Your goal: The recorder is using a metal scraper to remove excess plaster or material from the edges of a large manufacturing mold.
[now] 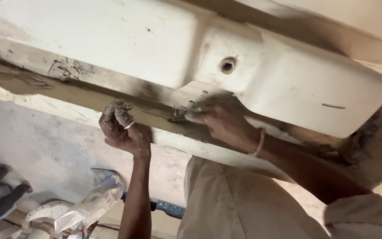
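Nearest the camera, at the bottom right, is the person's own pale beige cloth shirt [239, 203], with both bare forearms rising out of it toward the work. At the bottom left lies a crumpled grey-white paper sack [89, 203] on the rough grey concrete floor [45, 146], and two dark sandalled feet of another person [1, 186] show at the far left edge. A short blue bar-shaped object [169, 208] peeks out just left of the shirt.

Farther up, the left hand [122, 128] is curled shut around a lump of pale grey putty [118, 111], its fingers caked with the stuff and a thin metal ring on one finger. It sits just below the long tan wooden rail [89, 99] that runs from left to right. The right hand [224, 121], wearing a thin bangle at the wrist, lies a little apart to the right, fingertips pinched together and pressed against the smeared seam where the rail meets the panel; whether it grips a small tool there cannot be told.

Farthest is the large cream-white moulded panel [124, 40], scuffed grey along its lower edge, with a small round hole [227, 65] in its raised right part.
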